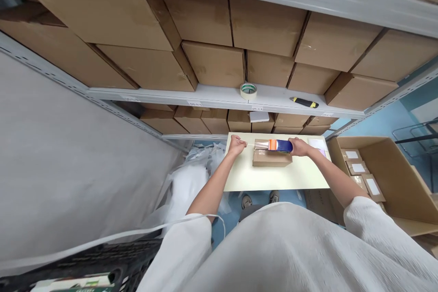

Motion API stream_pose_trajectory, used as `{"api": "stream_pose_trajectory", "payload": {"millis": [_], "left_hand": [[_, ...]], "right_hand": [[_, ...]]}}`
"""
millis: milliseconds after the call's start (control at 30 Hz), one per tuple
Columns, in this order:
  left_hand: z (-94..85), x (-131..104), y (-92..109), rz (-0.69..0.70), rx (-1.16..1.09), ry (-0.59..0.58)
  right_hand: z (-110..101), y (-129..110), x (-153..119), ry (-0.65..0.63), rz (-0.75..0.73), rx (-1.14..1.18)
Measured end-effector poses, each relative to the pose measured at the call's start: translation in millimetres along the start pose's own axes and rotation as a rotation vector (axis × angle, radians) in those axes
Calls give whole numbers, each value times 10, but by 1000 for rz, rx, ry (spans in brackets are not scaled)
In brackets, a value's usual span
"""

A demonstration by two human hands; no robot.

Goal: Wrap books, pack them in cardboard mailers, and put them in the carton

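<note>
A small cardboard box [271, 159] lies on the pale yellow tabletop [239, 175] in front of me. Above it, my right hand [298, 147] is wrapped round a blue and orange tape dispenser [282, 146]. Clear packing tape [261, 144] runs from the dispenser towards the left, over the top of the box. Just off the box's left end, my left hand [237, 145] is closed in a pinch at the tape's loose end. White and purple papers or labels [317, 144] lie on the table beyond my right hand.
Shelves of cardboard boxes [270, 27] face me. On the shelf edge rest a tape roll [248, 91] and a utility knife [304, 102]. A large open carton [400, 178] at right holds several small labelled boxes. White plastic packing [188, 187] is heaped left of the table.
</note>
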State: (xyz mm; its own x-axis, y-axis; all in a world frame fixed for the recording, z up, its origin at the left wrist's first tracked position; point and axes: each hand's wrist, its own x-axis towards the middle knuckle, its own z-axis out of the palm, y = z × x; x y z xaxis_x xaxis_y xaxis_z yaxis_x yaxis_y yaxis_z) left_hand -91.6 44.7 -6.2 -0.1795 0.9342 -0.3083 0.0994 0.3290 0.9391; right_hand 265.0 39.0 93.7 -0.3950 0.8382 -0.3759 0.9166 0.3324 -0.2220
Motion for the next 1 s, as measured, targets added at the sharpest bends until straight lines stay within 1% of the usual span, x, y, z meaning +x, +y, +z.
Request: {"api": "stream_pose_trajectory", "payload": {"millis": [67,133,267,400,533,633,733,800,900,1000], "left_hand": [[-100,38,-82,-40,-16,-8],[-132,53,-163,-70,-21,-7],[-98,53,-315,-107,-37,-1],[-50,58,-474,-115,-29,2],[65,61,-632,-122,9,-4],[224,43,-723,-135,24,2],[395,7,-780,-152,7,-24],[477,-18,-801,-165,-7,-45],[520,-51,-811,-190,-24,-56],[493,-81,-793,-235,34,-37]], "right_hand": [[-6,45,7,-2,30,-19],[-6,44,30,-1,42,-36],[-17,-48,76,3,37,-54],[-66,-152,71,-5,59,-78],[-121,-229,40,-17,83,-90],[-144,-269,28,-30,113,-92],[-147,-286,31,-32,135,-94],[-140,-285,37,-28,139,-96],[-124,-277,44,-25,143,-103],[-107,-268,42,-23,141,-102]]}}
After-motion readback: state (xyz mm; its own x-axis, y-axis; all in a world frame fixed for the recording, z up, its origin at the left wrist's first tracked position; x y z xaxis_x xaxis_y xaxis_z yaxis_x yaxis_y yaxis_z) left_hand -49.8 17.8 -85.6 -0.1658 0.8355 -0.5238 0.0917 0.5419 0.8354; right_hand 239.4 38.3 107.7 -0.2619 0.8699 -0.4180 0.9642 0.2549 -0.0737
